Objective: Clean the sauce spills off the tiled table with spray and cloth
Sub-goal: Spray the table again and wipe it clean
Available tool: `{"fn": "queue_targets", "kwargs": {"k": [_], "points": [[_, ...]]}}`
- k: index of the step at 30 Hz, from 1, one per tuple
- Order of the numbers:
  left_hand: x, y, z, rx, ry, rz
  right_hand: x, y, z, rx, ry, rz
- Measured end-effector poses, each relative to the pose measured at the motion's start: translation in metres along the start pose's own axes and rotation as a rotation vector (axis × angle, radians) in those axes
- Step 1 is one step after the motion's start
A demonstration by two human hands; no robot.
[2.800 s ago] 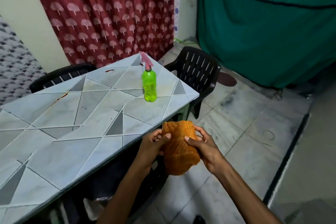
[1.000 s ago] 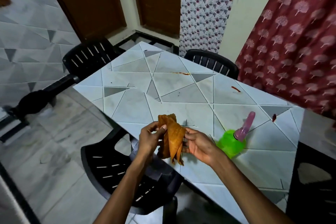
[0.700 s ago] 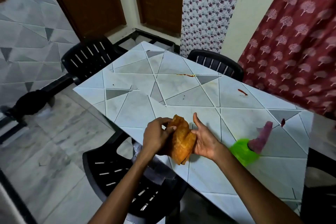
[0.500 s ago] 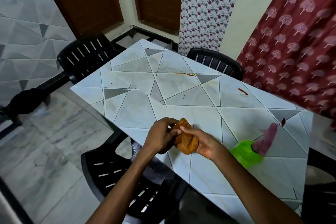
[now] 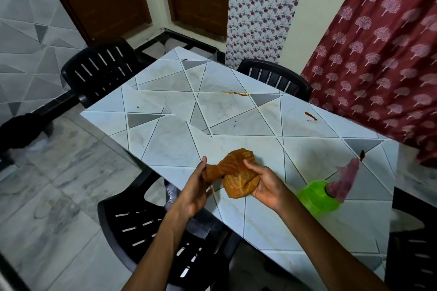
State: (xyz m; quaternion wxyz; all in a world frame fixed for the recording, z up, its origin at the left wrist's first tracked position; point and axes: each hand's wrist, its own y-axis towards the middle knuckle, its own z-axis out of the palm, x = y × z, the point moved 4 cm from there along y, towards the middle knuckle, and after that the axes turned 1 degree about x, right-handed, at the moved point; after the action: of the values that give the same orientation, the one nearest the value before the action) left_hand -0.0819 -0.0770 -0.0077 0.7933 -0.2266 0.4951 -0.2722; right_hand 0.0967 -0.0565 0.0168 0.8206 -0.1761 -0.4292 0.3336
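Note:
An orange cloth (image 5: pixel 237 173) is bunched between both hands above the near edge of the tiled table (image 5: pixel 236 125). My right hand (image 5: pixel 266 184) grips the bulk of it. My left hand (image 5: pixel 196 190) holds its left end. A green spray bottle (image 5: pixel 318 197) with a pink nozzle stands on the table just right of my right hand. Red sauce streaks lie at the far middle (image 5: pixel 237 94), the far right (image 5: pixel 311 116), near the nozzle (image 5: pixel 362 154), the far corner (image 5: pixel 184 60) and a small spot at the left (image 5: pixel 137 107).
Black plastic chairs surround the table: one under my arms (image 5: pixel 142 231), one at the far left (image 5: pixel 99 71), one at the far side (image 5: pixel 274 78), one at the right edge (image 5: pixel 411 243). A red patterned curtain (image 5: pixel 378 54) hangs at the right. Marble floor lies to the left.
I have walked round the table since the earliest frame. In the last second the cloth went from hanging loose to a crumpled ball, and my left hand now holds only its end.

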Motion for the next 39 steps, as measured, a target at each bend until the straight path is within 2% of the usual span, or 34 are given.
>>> {"fn": "queue_targets", "kwargs": {"k": [3, 6, 8, 13, 18, 23, 28, 34, 36, 39], "points": [[-0.015, 0.001, 0.006, -0.056, -0.046, 0.163, 0.004, -0.008, -0.002, -0.018, -0.033, -0.030], [-0.026, 0.003, 0.009, 0.045, 0.003, 0.258, 0.006, -0.013, -0.002, -0.033, -0.092, -0.070], [-0.027, 0.002, 0.011, 0.100, 0.103, 0.259, 0.005, -0.015, -0.003, -0.047, -0.117, -0.089], [-0.030, 0.000, 0.010, 0.105, 0.244, 0.266, 0.010, -0.018, -0.006, -0.064, -0.169, -0.116], [-0.037, -0.007, 0.013, 0.132, 0.311, 0.235, 0.017, -0.014, -0.018, -0.176, -0.267, -0.167], [-0.050, -0.009, 0.012, 0.140, 0.260, 0.253, 0.024, -0.012, -0.013, -0.127, -0.231, -0.164], [-0.071, -0.014, 0.013, 0.071, 0.268, 0.402, 0.046, -0.013, 0.002, -0.046, -0.257, -0.279], [-0.079, -0.021, 0.016, -0.092, 0.442, 0.565, 0.047, -0.009, 0.000, -0.095, -0.270, -0.316], [-0.081, -0.023, 0.019, -0.067, 0.506, 0.649, 0.046, -0.007, -0.004, -0.110, -0.285, -0.328], [-0.088, -0.037, 0.029, 0.026, 0.614, 0.886, 0.047, -0.010, -0.004, -0.131, -0.351, -0.422]]}}
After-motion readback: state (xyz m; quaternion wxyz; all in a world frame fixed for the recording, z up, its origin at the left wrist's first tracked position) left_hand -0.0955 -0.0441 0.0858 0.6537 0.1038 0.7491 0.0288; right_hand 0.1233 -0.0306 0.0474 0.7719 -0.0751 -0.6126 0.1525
